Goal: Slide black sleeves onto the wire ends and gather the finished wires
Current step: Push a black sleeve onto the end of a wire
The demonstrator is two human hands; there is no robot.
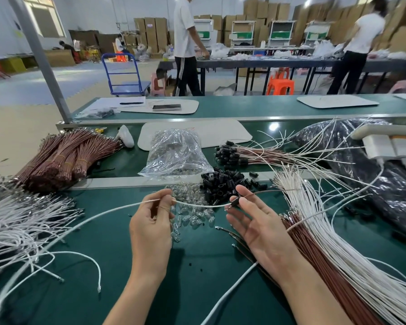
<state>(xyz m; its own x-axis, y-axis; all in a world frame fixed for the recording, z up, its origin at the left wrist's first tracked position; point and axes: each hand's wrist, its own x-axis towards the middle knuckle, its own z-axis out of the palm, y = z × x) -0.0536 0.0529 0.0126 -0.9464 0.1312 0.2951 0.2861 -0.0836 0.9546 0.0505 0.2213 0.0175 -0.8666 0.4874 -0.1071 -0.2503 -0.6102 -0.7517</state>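
Above green bench, left hand (154, 221) pinching white wire (197, 204), right hand (251, 216) pinching black sleeve (235, 201)

My left hand (150, 221) is pinching a thin white wire (197, 205) that is looking smooth and a bit shiny, and my right hand (253, 221) is holding a little black sleeve (235, 201) that is looking like dull plastic. The green table top (192, 277) is looking smooth and flat, not shiny, with a grey metal strip (117, 182) running across it. A clear plastic bag (176, 153) is shining and crinkling, and the heap of black sleeves (223, 184) beside it is gleaming a little.
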